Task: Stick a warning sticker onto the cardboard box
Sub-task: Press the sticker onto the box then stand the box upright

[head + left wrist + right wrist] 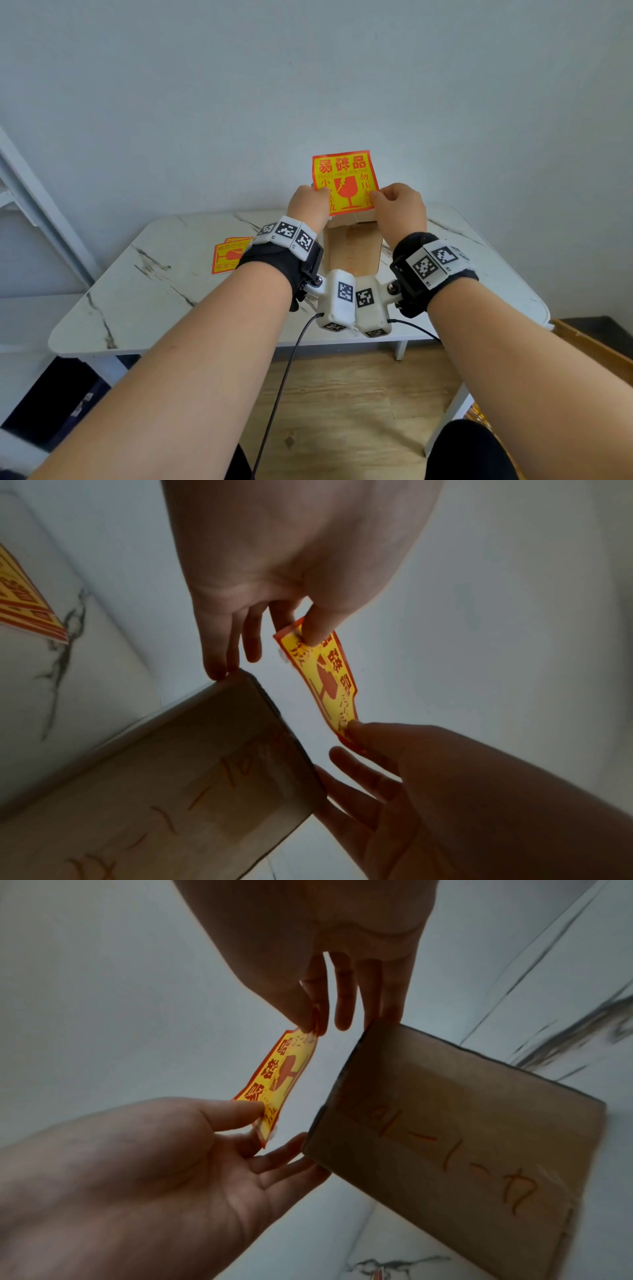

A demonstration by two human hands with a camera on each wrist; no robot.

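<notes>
Cardboard box [352,248] sits on the white marble-patterned table [164,298] at the centre of the head view, its long top face running away from the camera, with orange handwriting along it. Above the box's far end, a warning sticker [344,180] is held up in the air, yellow with a red border, red characters and a broken-glass symbol, its printed face toward the camera. It is apart from the box.

At the sticker's lower left corner, the left hand [306,207] pinches the edge between thumb and forefinger. In the left wrist view the remaining fingers [219,656] reach down and touch the box's far corner. The right hand [399,209] pinches the lower right corner in the same way, thumb on the printed side. In the right wrist view its other fingers [344,1007] extend downward, the outer ones touching the top edge of the box.

Toward the left of the head view, a small stack of spare stickers [227,257] lies flat on the table, partly hidden behind the left wrist. Both wrists carry black straps with white marker blocks [352,301], and the two blocks nearly meet at the near end of the box.
</notes>
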